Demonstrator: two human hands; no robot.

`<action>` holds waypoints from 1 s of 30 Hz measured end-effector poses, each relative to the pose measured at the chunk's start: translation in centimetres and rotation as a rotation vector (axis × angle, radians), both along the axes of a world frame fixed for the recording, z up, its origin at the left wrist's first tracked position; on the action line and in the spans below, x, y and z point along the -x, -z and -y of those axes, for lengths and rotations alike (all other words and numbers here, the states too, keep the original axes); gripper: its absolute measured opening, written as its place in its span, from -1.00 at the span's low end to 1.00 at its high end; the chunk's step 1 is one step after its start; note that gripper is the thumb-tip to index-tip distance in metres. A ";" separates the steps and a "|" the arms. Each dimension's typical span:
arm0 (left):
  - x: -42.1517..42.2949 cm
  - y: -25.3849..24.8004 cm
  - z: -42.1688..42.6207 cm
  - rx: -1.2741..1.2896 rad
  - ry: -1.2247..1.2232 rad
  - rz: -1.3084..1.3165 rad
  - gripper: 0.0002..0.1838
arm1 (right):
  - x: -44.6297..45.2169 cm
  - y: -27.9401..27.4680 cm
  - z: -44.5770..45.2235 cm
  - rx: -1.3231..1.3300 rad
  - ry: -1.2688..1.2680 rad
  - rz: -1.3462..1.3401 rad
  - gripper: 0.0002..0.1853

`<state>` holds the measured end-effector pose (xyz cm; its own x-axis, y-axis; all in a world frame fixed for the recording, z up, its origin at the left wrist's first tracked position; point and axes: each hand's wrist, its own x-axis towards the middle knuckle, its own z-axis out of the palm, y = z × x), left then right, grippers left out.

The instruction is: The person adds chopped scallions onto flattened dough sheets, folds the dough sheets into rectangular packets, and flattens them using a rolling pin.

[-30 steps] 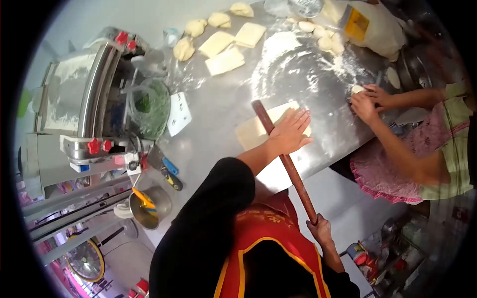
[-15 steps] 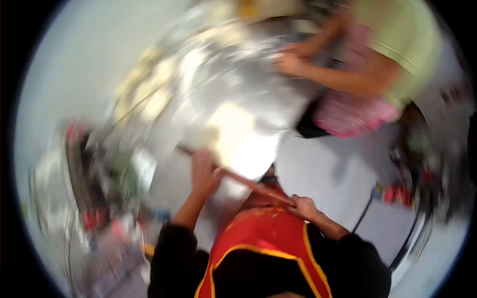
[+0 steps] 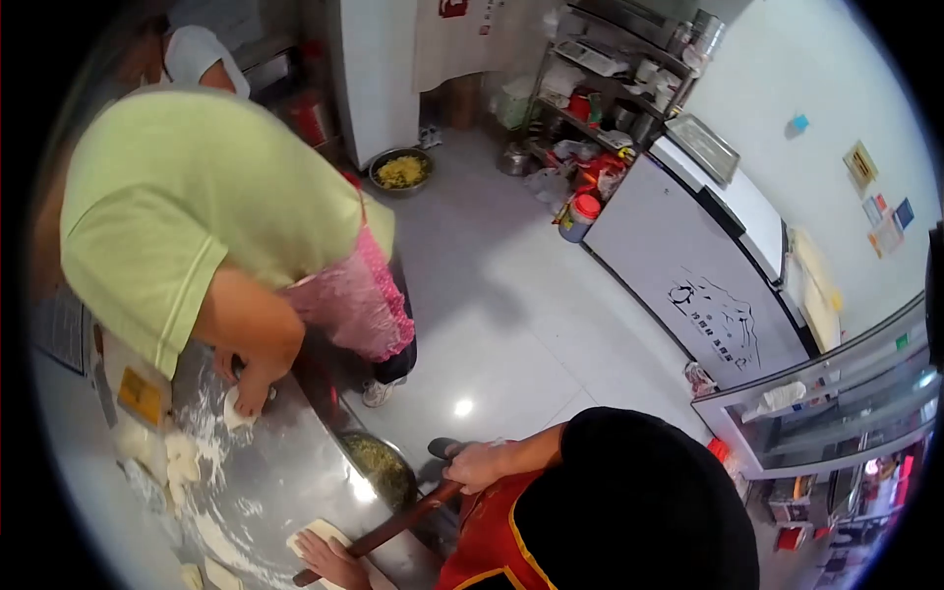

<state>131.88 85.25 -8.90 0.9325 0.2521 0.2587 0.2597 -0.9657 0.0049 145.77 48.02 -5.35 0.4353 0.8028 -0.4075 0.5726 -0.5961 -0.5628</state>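
A long brown rolling pin point(image 3: 408, 518) slants from my apron down to the steel worktable point(image 3: 285, 482). Near its upper end, my right hand point(image 3: 477, 466) is closed around it. My left hand point(image 3: 332, 562) lies across the pin's lower part, fingers stretched out flat over a pale sheet of dough point(image 3: 317, 532). The hand covers part of both pin and dough, and the frame's bottom edge cuts them off. Across the table, a co-worker in a green shirt point(image 3: 226, 187) presses a small dough piece point(image 3: 236, 408) with their hands.
Dough pieces point(image 3: 182, 462) and scattered flour lie along the table's far side. A metal bowl of chopped filling point(image 3: 379, 467) stands beside the table edge. On the floor farther back is a bowl of yellow food point(image 3: 403, 172). A white chest freezer point(image 3: 688, 265) and a loaded shelf rack point(image 3: 615, 79) line the wall.
My view has swung to the right, bringing the freezer and shelves into sight and shifting the co-worker leftward. The earlier frame is blurred. Both hands stay at the rolling pin.
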 end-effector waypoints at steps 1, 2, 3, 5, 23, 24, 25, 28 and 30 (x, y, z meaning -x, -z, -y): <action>-2.4 -1.0 0.0 0.015 -0.003 -0.031 -0.48 | -0.4 1.3 0.1 -0.040 0.009 0.031 -0.64; -4.7 -1.8 -0.3 0.031 -0.011 -0.065 -0.50 | -0.6 2.5 0.1 -0.079 0.014 0.060 -0.64; -6.8 -1.4 -1.4 0.171 0.081 -0.012 -0.52 | -1.1 1.8 0.2 -0.051 0.065 0.053 -0.65; -11.3 -2.3 -2.4 0.388 0.039 -0.185 -0.57 | -2.3 -0.6 -0.3 -0.001 0.116 0.018 -0.66; 14.9 -7.1 7.3 0.370 -0.501 0.060 -0.38 | 4.0 -3.1 -3.8 0.161 -0.200 0.016 -0.63; 13.3 -8.0 6.3 0.407 -0.536 0.065 -0.39 | 4.3 -3.4 -4.0 0.155 -0.211 0.042 -0.63; 12.7 -6.7 5.6 0.429 -0.426 0.182 -0.41 | 4.5 -3.6 -3.9 0.155 -0.223 0.062 -0.68; 12.4 -6.0 5.5 0.295 -0.199 0.218 -0.39 | 5.6 -3.2 -3.1 0.040 -0.178 0.216 -0.74; 13.7 -6.6 5.7 0.355 -0.123 0.093 -0.31 | 5.3 -3.8 -3.0 0.018 -0.193 0.279 -0.80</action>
